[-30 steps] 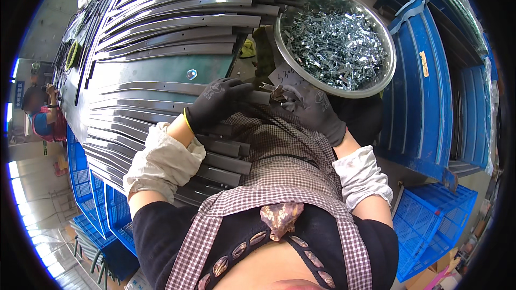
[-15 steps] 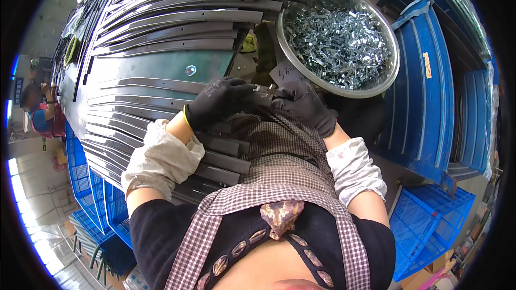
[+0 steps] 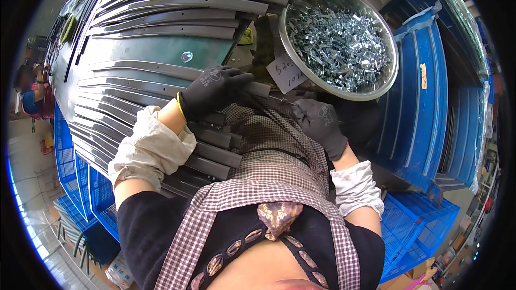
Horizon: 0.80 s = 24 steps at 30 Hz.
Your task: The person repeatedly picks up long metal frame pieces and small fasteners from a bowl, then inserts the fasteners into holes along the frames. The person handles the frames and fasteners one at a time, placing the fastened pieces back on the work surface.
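My left hand (image 3: 215, 90), in a black glove, is closed over a long dark strip (image 3: 258, 88) near its right end, which sticks out past the fingers above my lap. My right hand (image 3: 321, 126), also gloved, sits apart from that end, lower and to the right, its fingers curled together. A thin shiny metal bit (image 3: 279, 99) shows between its fingertips and the strip; what the fingers hold is mostly hidden. Several similar dark strips (image 3: 123, 104) lie side by side on the table under and beside my left arm.
A round metal basin (image 3: 395, 70) full of small shiny clips stands at the far right, with a handwritten card (image 3: 285, 75) beside it. More strips (image 3: 183, 2) cover the far table (image 3: 156, 56). Blue metal racking (image 3: 419, 86) and blue crates (image 3: 414, 231) flank my right. Another person (image 3: 37, 94) is at far left.
My right hand has drawn away from the strip's end, down and to the right. My left hand stays on the strip, whose end now shows further out. The whole view has shifted slightly.
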Each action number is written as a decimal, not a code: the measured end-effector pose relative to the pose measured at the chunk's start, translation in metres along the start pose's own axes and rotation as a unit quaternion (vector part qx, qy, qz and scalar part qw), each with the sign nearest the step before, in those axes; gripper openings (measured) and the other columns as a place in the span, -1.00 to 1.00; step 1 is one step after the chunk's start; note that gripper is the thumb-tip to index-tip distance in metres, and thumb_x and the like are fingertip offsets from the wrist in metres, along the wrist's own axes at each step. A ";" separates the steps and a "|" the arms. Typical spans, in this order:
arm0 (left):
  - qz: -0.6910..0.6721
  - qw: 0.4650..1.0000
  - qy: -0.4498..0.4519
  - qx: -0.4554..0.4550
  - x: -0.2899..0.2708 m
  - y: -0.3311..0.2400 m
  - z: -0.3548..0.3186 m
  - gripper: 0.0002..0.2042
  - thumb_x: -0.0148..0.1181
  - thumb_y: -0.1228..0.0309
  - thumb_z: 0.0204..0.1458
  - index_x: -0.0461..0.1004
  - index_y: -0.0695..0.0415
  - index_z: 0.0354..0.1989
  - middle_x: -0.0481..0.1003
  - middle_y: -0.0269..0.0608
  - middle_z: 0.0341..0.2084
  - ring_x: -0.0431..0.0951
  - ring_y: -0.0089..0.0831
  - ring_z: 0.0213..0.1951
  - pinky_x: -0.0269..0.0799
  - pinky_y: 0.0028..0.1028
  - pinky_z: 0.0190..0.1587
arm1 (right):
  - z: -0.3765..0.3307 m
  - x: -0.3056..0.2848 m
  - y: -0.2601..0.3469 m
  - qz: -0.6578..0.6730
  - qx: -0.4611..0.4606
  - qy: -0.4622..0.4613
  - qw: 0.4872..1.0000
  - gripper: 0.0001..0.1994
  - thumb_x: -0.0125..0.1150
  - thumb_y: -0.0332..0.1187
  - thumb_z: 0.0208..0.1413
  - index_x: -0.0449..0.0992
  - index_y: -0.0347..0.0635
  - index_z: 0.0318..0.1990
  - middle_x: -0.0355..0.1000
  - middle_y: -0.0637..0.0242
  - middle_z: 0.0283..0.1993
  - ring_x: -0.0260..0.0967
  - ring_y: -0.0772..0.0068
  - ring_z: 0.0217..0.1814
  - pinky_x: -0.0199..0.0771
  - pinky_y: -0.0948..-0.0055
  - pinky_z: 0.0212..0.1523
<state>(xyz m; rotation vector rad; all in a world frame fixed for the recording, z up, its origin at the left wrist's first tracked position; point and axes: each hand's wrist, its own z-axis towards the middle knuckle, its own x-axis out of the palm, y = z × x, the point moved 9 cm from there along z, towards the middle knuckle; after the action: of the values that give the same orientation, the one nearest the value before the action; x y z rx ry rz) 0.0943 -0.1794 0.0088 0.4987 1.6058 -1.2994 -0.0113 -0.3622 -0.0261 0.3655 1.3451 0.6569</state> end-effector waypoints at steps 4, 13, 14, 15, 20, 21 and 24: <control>-0.008 1.000 0.024 -0.005 0.002 0.001 0.000 -0.50 0.30 0.49 0.01 0.46 0.17 0.20 0.56 0.07 -0.12 0.57 0.06 -0.12 0.50 -0.13 -0.07 | 0.016 0.002 0.014 -0.005 -0.049 0.000 0.999 -0.92 0.19 -0.37 0.13 0.51 -0.15 -0.32 0.49 0.13 -0.42 0.50 -0.03 -0.39 0.47 0.11 -0.41; 0.008 0.998 0.017 0.053 0.010 -0.001 -0.002 -0.49 0.26 0.43 0.04 0.43 0.14 0.23 0.55 0.04 -0.13 0.60 0.00 -0.17 0.53 -0.16 -0.15 | 0.018 -0.011 0.024 -0.055 -0.061 0.020 0.996 -0.83 0.22 -0.26 0.20 0.54 -0.16 -0.33 0.53 0.18 -0.42 0.54 0.06 -0.37 0.50 0.16 -0.38; 0.035 0.998 0.044 0.040 0.008 -0.004 0.000 -0.48 0.26 0.42 0.05 0.42 0.13 0.25 0.55 0.02 -0.13 0.60 -0.01 -0.18 0.53 -0.17 -0.15 | 0.015 -0.019 0.016 -0.056 -0.057 0.025 0.996 -0.82 0.23 -0.25 0.21 0.56 -0.16 -0.31 0.54 0.17 -0.40 0.55 0.07 -0.36 0.51 0.18 -0.36; 0.062 0.995 0.070 0.028 0.000 -0.011 0.002 -0.47 0.26 0.41 0.05 0.41 0.12 0.26 0.55 0.01 -0.13 0.60 -0.02 -0.19 0.54 -0.18 -0.15 | 0.012 -0.032 0.002 -0.049 -0.028 0.003 0.998 -0.81 0.24 -0.23 0.21 0.57 -0.15 -0.31 0.55 0.18 -0.41 0.56 0.08 -0.37 0.52 0.20 -0.36; 0.084 0.991 0.038 0.095 0.003 -0.015 -0.004 -0.43 0.27 0.38 0.03 0.38 0.10 0.29 0.52 -0.03 -0.17 0.59 -0.06 -0.23 0.54 -0.20 -0.21 | 0.019 -0.079 -0.052 -0.056 0.079 -0.070 0.993 -0.75 0.32 -0.18 0.16 0.62 -0.19 -0.23 0.58 0.11 -0.36 0.57 0.01 -0.33 0.53 0.19 -0.31; 0.074 0.991 0.025 0.105 0.001 -0.021 -0.003 -0.43 0.28 0.36 0.03 0.38 0.10 0.29 0.52 -0.04 -0.18 0.60 -0.07 -0.25 0.54 -0.21 -0.23 | 0.021 -0.081 -0.065 -0.060 0.101 -0.080 0.990 -0.74 0.32 -0.18 0.15 0.62 -0.21 -0.22 0.58 0.09 -0.34 0.57 -0.01 -0.32 0.54 0.18 -0.30; 0.040 0.994 0.016 0.100 -0.001 -0.043 -0.013 -0.40 0.31 0.32 0.02 0.37 0.08 0.30 0.54 -0.08 -0.23 0.62 -0.13 -0.31 0.54 -0.23 -0.33 | 0.037 -0.083 -0.083 -0.062 0.103 -0.076 0.990 -0.65 0.34 -0.12 0.12 0.61 -0.24 -0.12 0.57 0.01 -0.26 0.56 -0.02 -0.21 0.54 0.14 -0.24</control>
<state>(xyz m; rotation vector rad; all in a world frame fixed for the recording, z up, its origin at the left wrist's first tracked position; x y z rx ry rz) 0.0554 -0.1823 0.0306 0.7020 1.4729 -1.4056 0.0366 -0.4735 -0.0039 0.4853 1.2819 0.3798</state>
